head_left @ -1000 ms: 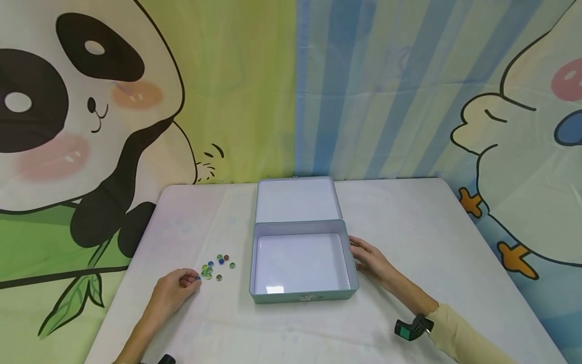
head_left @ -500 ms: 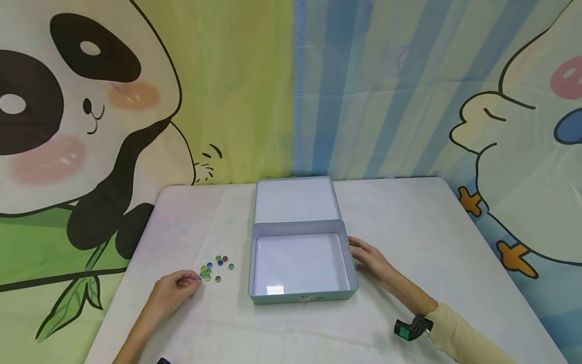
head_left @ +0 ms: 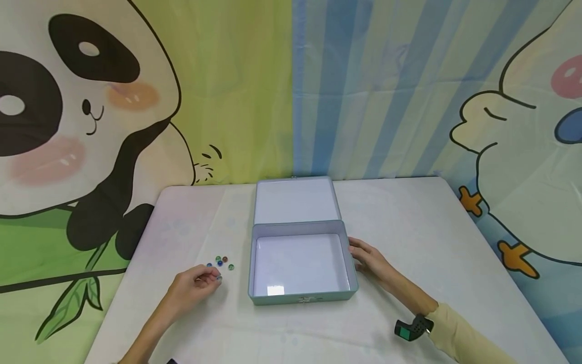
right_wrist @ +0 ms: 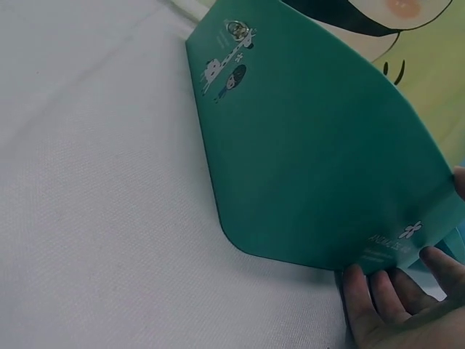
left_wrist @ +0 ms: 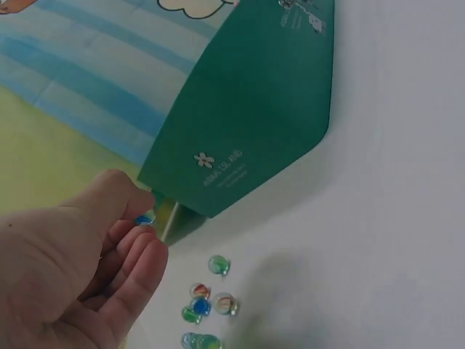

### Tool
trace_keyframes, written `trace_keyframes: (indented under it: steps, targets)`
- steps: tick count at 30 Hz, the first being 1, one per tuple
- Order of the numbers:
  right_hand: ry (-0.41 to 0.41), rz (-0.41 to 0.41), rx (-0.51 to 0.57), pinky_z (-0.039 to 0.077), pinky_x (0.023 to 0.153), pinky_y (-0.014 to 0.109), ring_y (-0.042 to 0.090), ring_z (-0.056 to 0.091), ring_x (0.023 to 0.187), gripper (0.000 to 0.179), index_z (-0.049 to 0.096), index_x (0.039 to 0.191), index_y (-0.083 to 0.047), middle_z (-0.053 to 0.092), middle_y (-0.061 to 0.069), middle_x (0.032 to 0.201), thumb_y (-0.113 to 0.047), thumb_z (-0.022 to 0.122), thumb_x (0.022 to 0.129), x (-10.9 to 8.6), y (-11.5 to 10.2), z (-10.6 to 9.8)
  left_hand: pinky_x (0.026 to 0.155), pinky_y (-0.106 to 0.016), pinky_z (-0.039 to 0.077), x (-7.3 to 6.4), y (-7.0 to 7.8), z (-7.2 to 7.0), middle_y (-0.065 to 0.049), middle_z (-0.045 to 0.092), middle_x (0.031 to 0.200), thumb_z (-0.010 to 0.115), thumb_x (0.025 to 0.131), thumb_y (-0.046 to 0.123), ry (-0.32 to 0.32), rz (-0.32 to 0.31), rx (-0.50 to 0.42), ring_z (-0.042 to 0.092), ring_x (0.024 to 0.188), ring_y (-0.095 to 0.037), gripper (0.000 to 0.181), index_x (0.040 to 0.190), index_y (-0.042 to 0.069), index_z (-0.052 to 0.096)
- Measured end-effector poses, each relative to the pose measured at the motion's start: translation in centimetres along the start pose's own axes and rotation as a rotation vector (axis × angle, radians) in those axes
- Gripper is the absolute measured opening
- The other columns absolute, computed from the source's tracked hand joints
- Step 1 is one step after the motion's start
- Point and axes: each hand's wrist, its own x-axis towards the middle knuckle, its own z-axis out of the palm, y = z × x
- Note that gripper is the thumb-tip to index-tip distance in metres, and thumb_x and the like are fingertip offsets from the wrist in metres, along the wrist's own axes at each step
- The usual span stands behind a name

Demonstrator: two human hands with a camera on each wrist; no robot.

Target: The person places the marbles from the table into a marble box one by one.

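My left hand (head_left: 193, 289) pinches a bluish glass marble (left_wrist: 146, 218) between thumb and fingertip, left of the box and above the table. In the left wrist view several loose marbles (left_wrist: 219, 265), green, blue and reddish striped, lie below the fingers. The head view shows some of them just beyond the hand, which hides others. A green tin box (head_left: 305, 300) stands with its lid (head_left: 297, 201) folded back, its pale inside bare. Against the box's right wall rests my right hand (head_left: 373, 262), its fingers fairly straight and touching the side.
A white cloth covers the table (head_left: 409, 222). Its far edge meets a printed curtain (head_left: 247, 101) with a panda at left and a pale bird figure at right. A dark wrist device (head_left: 414, 327) sits on the right wrist.
My left hand lifts from the left edge of the marbles and moves right toward the box, carrying the pinched marble and covering several others. The right hand and box stay put.
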Motion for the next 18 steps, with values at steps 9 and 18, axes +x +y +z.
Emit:
trace_keyframes:
  steps: [9,18]
  targets:
    - [0.012,0.005,-0.004,0.029,0.115,0.055,0.035,0.025,0.148,0.066,0.031,0.151,-0.014,0.032,0.013,0.157,-0.043,0.054,0.096,0.0,0.0,0.0,0.066,-0.019,0.055,1.6,3.0,0.3,0.003,0.068,0.084,0.077,0.082,0.012,-0.082,0.188,-0.064,0.061,0.074,0.000,0.014,0.093,0.016,0.069]
    - [0.004,0.001,-0.020,0.029,0.116,0.056,0.037,0.024,0.148,0.067,0.029,0.152,-0.013,0.031,0.014,0.157,-0.045,0.051,0.097,-0.1,0.1,0.1,0.066,-0.020,0.055,4.1,5.2,0.9,0.010,0.065,0.083,0.076,0.083,0.011,-0.195,0.283,-0.012,0.059,0.073,0.001,0.014,0.094,0.016,0.069]
